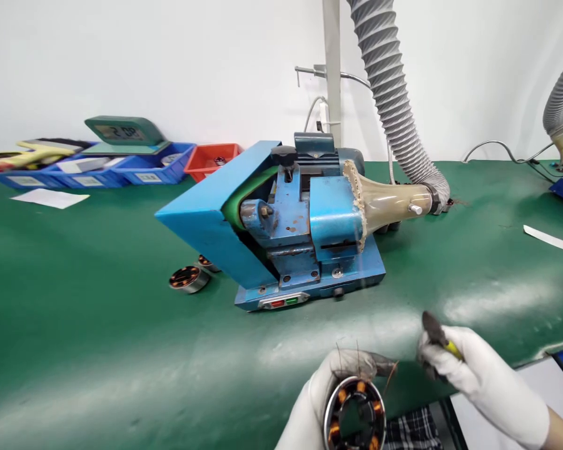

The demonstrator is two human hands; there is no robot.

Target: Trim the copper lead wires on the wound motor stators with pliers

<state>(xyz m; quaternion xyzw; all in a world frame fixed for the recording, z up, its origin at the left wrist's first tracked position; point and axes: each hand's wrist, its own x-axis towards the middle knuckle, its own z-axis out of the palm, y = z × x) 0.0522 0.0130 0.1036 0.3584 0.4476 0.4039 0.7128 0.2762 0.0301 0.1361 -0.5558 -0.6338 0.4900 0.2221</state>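
Observation:
My left hand (319, 392), in a white glove with grey fingertips, grips a ring-shaped motor stator (379, 412) at the lower middle of the head view. Copper windings line the inside of its metal ring, and thin wire ends stick up and to the right from it. To the right, my gloved right hand (481, 375) is closed around cutting pliers (434, 328) with a dark head and a bit of yellow handle. The pliers' head points up and left, apart from the stator. Both hands are above the bench's near edge.
A blue belt grinder (281, 219) stands mid-bench, joined to a grey extraction hose (387, 81). Left of it lie another stator (190, 280) and one partly hidden behind the grinder. Blue bins (152, 175), a red bin (206, 164) and a digital clock (124, 131) stand at the back left.

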